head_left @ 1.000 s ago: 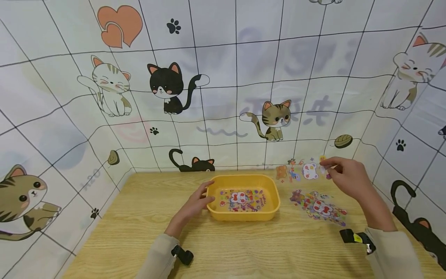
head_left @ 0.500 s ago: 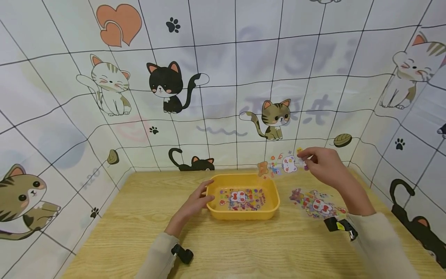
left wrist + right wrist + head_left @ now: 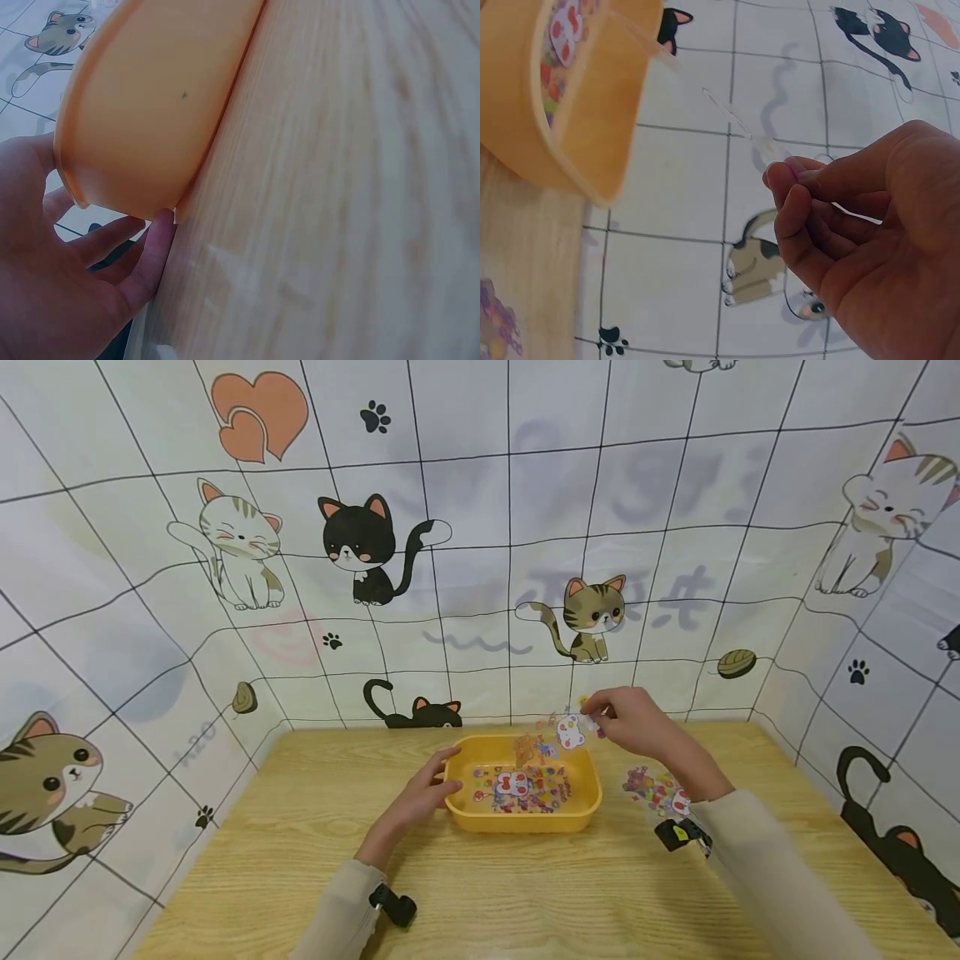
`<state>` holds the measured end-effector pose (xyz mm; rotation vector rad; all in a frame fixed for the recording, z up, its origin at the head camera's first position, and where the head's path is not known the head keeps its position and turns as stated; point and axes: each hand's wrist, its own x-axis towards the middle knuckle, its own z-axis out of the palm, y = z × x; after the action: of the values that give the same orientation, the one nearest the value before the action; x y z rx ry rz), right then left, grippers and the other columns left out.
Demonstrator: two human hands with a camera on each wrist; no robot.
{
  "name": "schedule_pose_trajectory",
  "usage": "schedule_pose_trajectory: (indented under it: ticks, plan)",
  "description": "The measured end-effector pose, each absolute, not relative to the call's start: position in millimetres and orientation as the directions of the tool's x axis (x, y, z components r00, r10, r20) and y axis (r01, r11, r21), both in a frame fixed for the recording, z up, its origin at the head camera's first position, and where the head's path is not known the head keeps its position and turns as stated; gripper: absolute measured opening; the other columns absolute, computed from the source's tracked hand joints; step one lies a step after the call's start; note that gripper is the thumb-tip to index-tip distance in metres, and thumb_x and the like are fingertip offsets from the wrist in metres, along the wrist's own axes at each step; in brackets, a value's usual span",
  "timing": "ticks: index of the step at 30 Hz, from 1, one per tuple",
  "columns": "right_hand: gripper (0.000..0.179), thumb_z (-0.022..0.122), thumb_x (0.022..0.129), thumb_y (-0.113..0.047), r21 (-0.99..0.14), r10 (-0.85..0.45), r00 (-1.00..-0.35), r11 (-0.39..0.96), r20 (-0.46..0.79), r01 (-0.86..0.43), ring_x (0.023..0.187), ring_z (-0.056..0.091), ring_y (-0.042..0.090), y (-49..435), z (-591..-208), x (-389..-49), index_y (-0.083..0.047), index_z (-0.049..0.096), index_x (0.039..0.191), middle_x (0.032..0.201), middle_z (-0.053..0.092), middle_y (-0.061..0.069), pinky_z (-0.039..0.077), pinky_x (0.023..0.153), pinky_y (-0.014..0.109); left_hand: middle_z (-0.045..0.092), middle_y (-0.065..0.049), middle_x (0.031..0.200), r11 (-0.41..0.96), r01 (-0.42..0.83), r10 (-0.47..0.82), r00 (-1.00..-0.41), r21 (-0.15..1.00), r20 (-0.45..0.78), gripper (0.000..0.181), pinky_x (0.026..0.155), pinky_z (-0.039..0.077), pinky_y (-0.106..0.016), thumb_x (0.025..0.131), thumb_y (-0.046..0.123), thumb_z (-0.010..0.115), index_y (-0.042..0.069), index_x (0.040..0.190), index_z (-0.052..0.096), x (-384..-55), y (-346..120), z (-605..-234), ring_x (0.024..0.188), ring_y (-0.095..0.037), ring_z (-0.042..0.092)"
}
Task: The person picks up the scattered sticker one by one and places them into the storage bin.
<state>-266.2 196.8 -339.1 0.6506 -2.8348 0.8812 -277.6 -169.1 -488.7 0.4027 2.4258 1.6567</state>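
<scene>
My right hand pinches a clear sticker sheet, printed with a white bear and small figures, by its right end. The sheet hangs over the right back part of a yellow plastic tray. In the right wrist view the sheet shows nearly edge-on between thumb and fingertips. My left hand holds the tray's left end; in the left wrist view its fingers touch the end wall near the tabletop. Inside the tray lie colourful stickers with a white face and red bow.
To the right of the tray, more clear sticker sheets lie on the wooden table, partly hidden by my right forearm. A cat-printed, gridded white cloth stands behind the table and along both sides.
The right hand has carried the sticker sheet leftward, from above the table's right side to over the tray. The left hand and tray have stayed in place.
</scene>
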Motion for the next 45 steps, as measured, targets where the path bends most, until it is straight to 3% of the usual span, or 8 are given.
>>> schedule_pose_trajectory:
  ticks: [14, 21, 28, 36, 45]
  plan:
    - [0.026, 0.055, 0.101, 0.000, -0.614, -0.467, -0.879, 0.668, 0.095, -0.421, 0.073, 0.068, 0.013, 157.0, -358.7, -284.9, 0.006, 0.071, 0.121, 0.102, 0.075, 0.016, 0.057, 0.066, 0.029, 0.043, -0.025, 0.157, 0.355, 0.140, 0.332, -0.943, 0.924, 0.015, 0.061, 0.089, 0.062, -0.043, 0.104, 0.019, 0.058, 0.024, 0.160, 0.036, -277.4, -168.5, -489.4, 0.130, -0.040, 0.058]
    - [0.026, 0.055, 0.101, 0.000, -0.630, -0.495, -0.867, 0.656, 0.055, -0.415, 0.080, 0.073, 0.025, 145.9, -359.5, -288.6, 0.009, 0.070, 0.120, 0.106, 0.074, 0.022, 0.062, 0.071, 0.034, 0.040, -0.026, 0.159, 0.349, 0.140, 0.338, -0.941, 0.927, 0.015, 0.061, 0.090, 0.062, -0.045, 0.104, 0.020, 0.058, 0.023, 0.161, 0.036, -277.3, -168.1, -488.8, 0.132, -0.042, 0.056]
    - [0.027, 0.055, 0.100, 0.000, -0.597, -0.507, -0.861, 0.679, 0.040, -0.427, 0.075, 0.070, 0.017, 138.3, -357.9, -288.5, 0.008, 0.070, 0.121, 0.109, 0.075, 0.021, 0.059, 0.067, 0.028, 0.041, -0.028, 0.158, 0.344, 0.146, 0.342, -0.940, 0.927, 0.021, 0.061, 0.088, 0.063, -0.044, 0.104, 0.017, 0.057, 0.021, 0.161, 0.035, -276.7, -169.1, -488.9, 0.131, -0.043, 0.057]
    - [0.028, 0.052, 0.100, 0.000, -0.592, -0.526, -0.851, 0.690, -0.015, -0.416, 0.076, 0.074, 0.024, 132.9, -359.5, -292.2, 0.011, 0.070, 0.120, 0.111, 0.074, 0.025, 0.059, 0.067, 0.029, 0.041, -0.024, 0.159, 0.336, 0.128, 0.327, -0.945, 0.933, 0.012, 0.061, 0.090, 0.062, -0.044, 0.104, 0.017, 0.058, 0.026, 0.160, 0.037, -276.6, -168.3, -489.6, 0.133, -0.041, 0.056]
    - [0.030, 0.054, 0.093, 0.005, -0.542, -0.516, -0.852, 0.742, -0.086, -0.394, 0.065, 0.069, 0.017, 126.6, -358.0, -297.9, 0.008, 0.074, 0.116, 0.109, 0.076, 0.023, 0.059, 0.064, 0.030, 0.040, -0.024, 0.159, 0.320, 0.127, 0.338, -0.941, 0.939, 0.012, 0.061, 0.092, 0.062, -0.044, 0.104, 0.018, 0.058, 0.027, 0.160, 0.036, -277.1, -169.8, -489.0, 0.135, -0.041, 0.055]
